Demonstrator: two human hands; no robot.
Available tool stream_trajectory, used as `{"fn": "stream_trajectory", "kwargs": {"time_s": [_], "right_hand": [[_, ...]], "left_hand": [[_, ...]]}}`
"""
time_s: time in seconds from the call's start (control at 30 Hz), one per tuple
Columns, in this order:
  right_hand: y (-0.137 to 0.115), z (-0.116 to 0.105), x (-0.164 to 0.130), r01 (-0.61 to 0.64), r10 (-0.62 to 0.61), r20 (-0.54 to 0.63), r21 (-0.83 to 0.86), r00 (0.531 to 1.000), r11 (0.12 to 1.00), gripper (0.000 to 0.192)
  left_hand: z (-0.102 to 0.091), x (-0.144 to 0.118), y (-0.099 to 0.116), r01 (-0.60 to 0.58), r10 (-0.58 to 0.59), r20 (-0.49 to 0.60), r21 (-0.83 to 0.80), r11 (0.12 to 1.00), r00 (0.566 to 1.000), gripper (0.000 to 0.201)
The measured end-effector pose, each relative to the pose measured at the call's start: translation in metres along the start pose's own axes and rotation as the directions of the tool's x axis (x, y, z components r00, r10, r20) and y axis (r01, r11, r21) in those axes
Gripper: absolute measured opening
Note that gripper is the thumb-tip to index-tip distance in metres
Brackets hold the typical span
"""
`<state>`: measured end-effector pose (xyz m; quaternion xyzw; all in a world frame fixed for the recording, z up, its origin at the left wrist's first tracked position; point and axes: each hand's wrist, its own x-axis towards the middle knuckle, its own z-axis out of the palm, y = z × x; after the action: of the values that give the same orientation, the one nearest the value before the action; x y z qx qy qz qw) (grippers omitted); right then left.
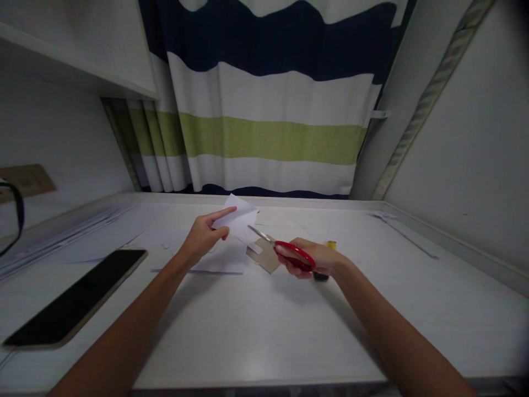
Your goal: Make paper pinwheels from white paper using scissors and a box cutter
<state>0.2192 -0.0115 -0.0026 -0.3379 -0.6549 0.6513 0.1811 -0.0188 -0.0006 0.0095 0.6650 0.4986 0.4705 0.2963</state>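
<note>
From the head view, a brown card (266, 258) lies flat on the pale table (248, 325). Above and slightly beyond it, the left hand (205, 234) pinches a piece of white paper (239, 219), thin, plain and angular, one corner pointing up and another to the right. The right hand (314, 253), right of the card, is closed around the handles of scissors (286, 246) with glossy red loops and silver blades. Their long axis slants from the right hand over the card, tips pointing away and left, overlapping the paper in view; whether they touch it, I cannot tell. A white sheet (223, 261) lies just left of the card, a dark flat device (80, 295) farther left and nearer. Open tabletop runs from the card to the front edge; beyond it, the back edge meets a striped curtain (273, 138).
</note>
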Motion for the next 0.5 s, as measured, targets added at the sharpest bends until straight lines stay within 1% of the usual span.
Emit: {"fn": "stream_trajectory", "kwargs": {"time_s": [0.03,0.07,0.1,0.13,0.17,0.2,0.23,0.27,0.3,0.4,0.47,0.5], "right_hand": [[-0.002,-0.002,-0.001,0.047,-0.050,-0.081,-0.041,0.995,0.998,0.037],[-0.004,-0.002,-0.001,0.112,-0.126,-0.192,-0.079,0.973,0.991,0.036],[-0.005,-0.003,0.001,0.184,-0.212,-0.312,-0.116,0.926,0.976,0.033],[-0.005,-0.002,0.003,0.249,-0.292,-0.424,-0.154,0.857,0.956,0.030],[-0.005,-0.002,0.006,0.302,-0.356,-0.509,-0.189,0.784,0.934,0.028],[-0.004,-0.001,0.009,0.338,-0.406,-0.561,-0.227,0.721,0.913,0.028],[-0.003,0.000,0.011,0.359,-0.445,-0.583,-0.264,0.680,0.895,0.028],[-0.001,0.001,0.013,0.367,-0.476,-0.583,-0.303,0.659,0.880,0.028],[0.000,0.003,0.015,0.362,-0.499,-0.566,-0.343,0.656,0.867,0.027],[0.004,0.006,0.018,0.328,-0.532,-0.493,-0.443,0.688,0.834,0.023],[0.007,0.008,0.020,0.295,-0.539,-0.460,-0.501,0.705,0.814,0.019],[0.009,0.009,0.021,0.284,-0.544,-0.455,-0.522,0.706,0.804,0.018]], "left_hand": [[0.000,0.000,0.000,-0.001,0.001,0.003,-0.004,1.000,1.000,0.052],[0.000,0.000,0.001,0.000,0.000,0.018,-0.009,1.000,1.000,0.052],[0.000,-0.001,0.002,0.002,-0.001,0.045,-0.016,1.000,0.999,0.051],[0.001,-0.002,0.004,0.005,-0.003,0.081,-0.025,1.000,0.997,0.051],[0.002,-0.003,0.006,0.011,-0.006,0.125,-0.034,0.999,0.992,0.050],[0.003,-0.004,0.007,0.019,-0.011,0.178,-0.044,0.999,0.984,0.049],[0.004,-0.006,0.009,0.028,-0.015,0.237,-0.052,0.998,0.971,0.048],[0.005,-0.007,0.010,0.036,-0.017,0.298,-0.057,0.998,0.954,0.048],[0.006,-0.008,0.010,0.040,-0.017,0.356,-0.057,0.998,0.934,0.047],[0.007,-0.010,0.011,0.014,0.011,0.482,-0.048,0.999,0.876,0.045],[0.008,-0.010,0.010,-0.033,0.063,0.507,-0.068,0.997,0.859,0.041],[0.008,-0.010,0.009,-0.062,0.093,0.494,-0.078,0.995,0.864,0.039]]}}
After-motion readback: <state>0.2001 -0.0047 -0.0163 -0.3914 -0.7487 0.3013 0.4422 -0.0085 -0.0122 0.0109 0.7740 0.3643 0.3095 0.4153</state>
